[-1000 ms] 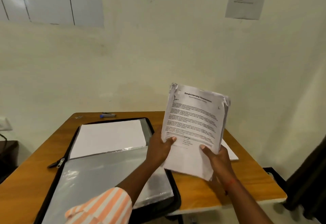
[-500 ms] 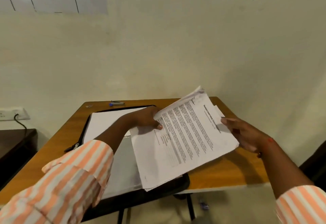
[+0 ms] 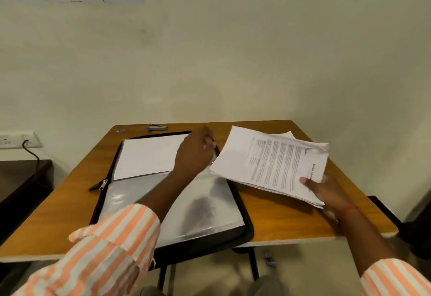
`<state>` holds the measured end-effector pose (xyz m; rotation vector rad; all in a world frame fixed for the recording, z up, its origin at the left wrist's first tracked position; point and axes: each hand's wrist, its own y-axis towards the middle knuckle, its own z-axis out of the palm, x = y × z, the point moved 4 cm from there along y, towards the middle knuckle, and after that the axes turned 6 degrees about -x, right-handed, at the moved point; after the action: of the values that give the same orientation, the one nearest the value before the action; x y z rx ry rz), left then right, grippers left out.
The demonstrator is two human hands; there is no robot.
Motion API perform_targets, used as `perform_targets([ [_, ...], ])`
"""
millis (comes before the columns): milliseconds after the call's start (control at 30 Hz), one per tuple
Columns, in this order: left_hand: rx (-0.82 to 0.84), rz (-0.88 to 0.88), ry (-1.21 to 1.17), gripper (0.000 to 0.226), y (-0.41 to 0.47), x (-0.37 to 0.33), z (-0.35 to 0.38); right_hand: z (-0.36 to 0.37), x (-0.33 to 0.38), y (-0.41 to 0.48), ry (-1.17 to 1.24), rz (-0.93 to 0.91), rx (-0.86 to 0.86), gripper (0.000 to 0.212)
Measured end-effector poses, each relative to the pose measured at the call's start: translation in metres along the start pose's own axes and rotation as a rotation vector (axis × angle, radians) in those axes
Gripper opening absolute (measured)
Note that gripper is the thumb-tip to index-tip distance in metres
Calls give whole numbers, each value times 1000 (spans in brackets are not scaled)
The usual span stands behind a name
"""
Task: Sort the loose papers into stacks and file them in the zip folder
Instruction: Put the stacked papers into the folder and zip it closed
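A black zip folder [image 3: 242, 204] lies open on the wooden table [image 3: 279, 221], with clear plastic sleeves in its near half and a white sheet [image 3: 147, 158] in its far half. My left hand [image 3: 194, 153] reaches over the folder's far right corner, fingers curled at the sleeve edge; whether it grips anything I cannot tell. My right hand [image 3: 326, 190] holds a thick stack of printed papers [image 3: 272, 162] by its near right corner, thumb on top. The stack hovers low and nearly flat over the right side of the table.
A blue stapler [image 3: 156, 128] and a small clip [image 3: 120, 130] lie at the table's far edge. The zip pull [image 3: 102, 184] sticks out on the folder's left. A wall socket with a black cable [image 3: 25, 143] is at far left, above a dark low surface [image 3: 25, 179].
The paper stack went from upright in both hands to nearly flat on the right, held by my right hand alone. My left hand let go and moved to the folder's far right corner.
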<state>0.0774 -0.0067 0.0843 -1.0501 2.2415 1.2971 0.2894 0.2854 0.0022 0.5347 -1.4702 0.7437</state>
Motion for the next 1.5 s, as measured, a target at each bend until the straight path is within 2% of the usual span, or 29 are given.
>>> perform_targets([
  [100,265,-204,-10,6,-38,40,32,-10,-13,-1,97,-10,-157,38],
  [167,319,-223,29,19,-60,60,45,-10,-14,-1,117,-40,-213,37],
  [233,294,-139,84,29,-68,66,53,-10,-16,0,120,-44,-224,38],
  [367,238,-94,116,13,-67,63,55,-10,-17,-2,72,-50,-207,36],
  [467,215,-95,112,12,-69,66,53,-8,-18,-4,51,-62,-203,37],
  [700,28,-274,-184,6,-69,77,39,-8,-20,-10,61,-94,-273,36],
  [867,47,-302,-214,9,-68,77,40,-18,-22,-7,53,-15,-149,40],
  [1000,58,-271,-215,9,-67,80,41,-22,-21,-7,40,47,-39,59],
  [1133,88,-265,-175,9,-66,79,42,-21,-15,-10,-58,82,70,44],
  [1200,122,-217,-155,10,-66,76,45,-22,-10,-14,-108,111,120,42],
  [1300,234,-213,-108,10,-65,73,51,-21,0,-20,-172,119,171,43],
  [1367,319,-185,-37,14,-59,69,51,-19,9,-25,-179,115,175,35],
  [1500,584,58,211,34,-43,53,55,-18,13,-29,-209,124,214,39],
])
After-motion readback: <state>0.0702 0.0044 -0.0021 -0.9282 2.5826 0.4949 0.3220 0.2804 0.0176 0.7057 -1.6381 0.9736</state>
